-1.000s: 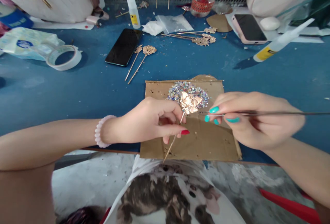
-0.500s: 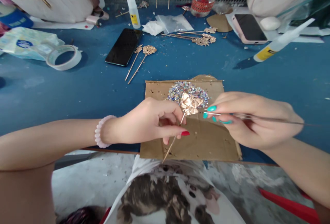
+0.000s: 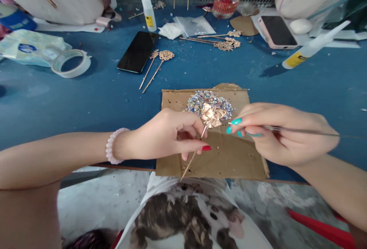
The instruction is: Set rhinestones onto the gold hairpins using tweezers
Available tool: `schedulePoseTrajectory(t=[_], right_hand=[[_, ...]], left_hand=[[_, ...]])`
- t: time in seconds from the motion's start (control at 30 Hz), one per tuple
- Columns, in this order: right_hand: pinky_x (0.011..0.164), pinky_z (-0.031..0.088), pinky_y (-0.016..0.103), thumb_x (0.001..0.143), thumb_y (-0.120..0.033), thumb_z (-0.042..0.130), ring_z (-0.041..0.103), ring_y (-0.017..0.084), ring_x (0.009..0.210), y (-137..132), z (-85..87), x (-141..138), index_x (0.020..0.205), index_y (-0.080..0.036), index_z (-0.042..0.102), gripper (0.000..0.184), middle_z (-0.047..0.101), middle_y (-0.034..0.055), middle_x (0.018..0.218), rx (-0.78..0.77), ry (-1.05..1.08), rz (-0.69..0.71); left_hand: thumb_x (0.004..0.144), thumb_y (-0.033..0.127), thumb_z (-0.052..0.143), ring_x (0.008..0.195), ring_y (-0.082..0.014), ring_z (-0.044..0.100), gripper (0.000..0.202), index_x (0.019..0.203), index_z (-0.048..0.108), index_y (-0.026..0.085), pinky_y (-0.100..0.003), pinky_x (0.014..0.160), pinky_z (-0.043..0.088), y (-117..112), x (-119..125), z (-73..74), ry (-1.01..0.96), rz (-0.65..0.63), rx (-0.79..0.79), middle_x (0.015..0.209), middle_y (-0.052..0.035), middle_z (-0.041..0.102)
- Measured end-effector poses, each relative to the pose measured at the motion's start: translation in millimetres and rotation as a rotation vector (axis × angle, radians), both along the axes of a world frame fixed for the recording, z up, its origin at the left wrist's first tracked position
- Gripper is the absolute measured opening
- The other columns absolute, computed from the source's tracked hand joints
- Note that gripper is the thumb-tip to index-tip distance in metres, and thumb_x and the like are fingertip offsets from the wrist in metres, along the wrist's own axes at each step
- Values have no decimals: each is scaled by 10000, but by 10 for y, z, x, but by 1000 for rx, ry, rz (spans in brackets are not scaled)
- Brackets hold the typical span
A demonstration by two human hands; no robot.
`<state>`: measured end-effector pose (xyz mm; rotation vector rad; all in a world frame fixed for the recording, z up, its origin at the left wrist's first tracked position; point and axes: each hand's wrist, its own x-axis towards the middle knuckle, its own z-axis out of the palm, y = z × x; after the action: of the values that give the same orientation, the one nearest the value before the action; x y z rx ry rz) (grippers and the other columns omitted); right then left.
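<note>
My left hand (image 3: 169, 134) pinches the thin shaft of a gold flower hairpin (image 3: 211, 115), its blossom head raised over a pile of tiny coloured beads (image 3: 197, 100). The beads lie on a brown cardboard sheet (image 3: 226, 157) at the table's near edge. My right hand (image 3: 278, 132) is closed round a long thin metal needle tool (image 3: 304, 131). The tool's tip points left and reaches the right side of the flower head.
On the blue table (image 3: 86, 100) lie a black phone (image 3: 138, 52), two loose gold hairpins (image 3: 160, 60), a tape roll (image 3: 71, 63), two glue bottles (image 3: 148, 9), more gold hairpins (image 3: 225, 42), a pink phone (image 3: 276, 31) and bags at the back.
My right hand with the needle tool has shifted slightly left, bringing the tip closer to the flower head. My left hand has stayed nearly still.
</note>
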<state>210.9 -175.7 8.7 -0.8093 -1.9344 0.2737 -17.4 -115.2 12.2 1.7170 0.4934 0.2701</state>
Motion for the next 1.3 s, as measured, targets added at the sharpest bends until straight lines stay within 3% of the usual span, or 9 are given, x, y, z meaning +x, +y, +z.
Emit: schedulePoseTrajectory(t=[0.67, 1.3], right_hand=[[458, 423, 264, 810, -53, 589, 561, 115, 558, 48, 17, 8, 956, -191, 658, 212, 618, 2, 662, -38, 29, 68], [562, 495, 244, 802, -5, 605, 624, 102, 654, 2, 23, -1, 895, -142, 650, 171, 674, 6, 716, 19, -29, 24]], left_hand=[[819, 176, 659, 492, -77, 650, 123, 837, 538, 162, -140, 497, 533, -3, -5, 6, -5, 4, -29, 647, 36, 660], [826, 153, 642, 483, -74, 645, 107, 843, 536, 153, -141, 494, 526, -11, -7, 17, -10, -5, -31, 631, 52, 646]])
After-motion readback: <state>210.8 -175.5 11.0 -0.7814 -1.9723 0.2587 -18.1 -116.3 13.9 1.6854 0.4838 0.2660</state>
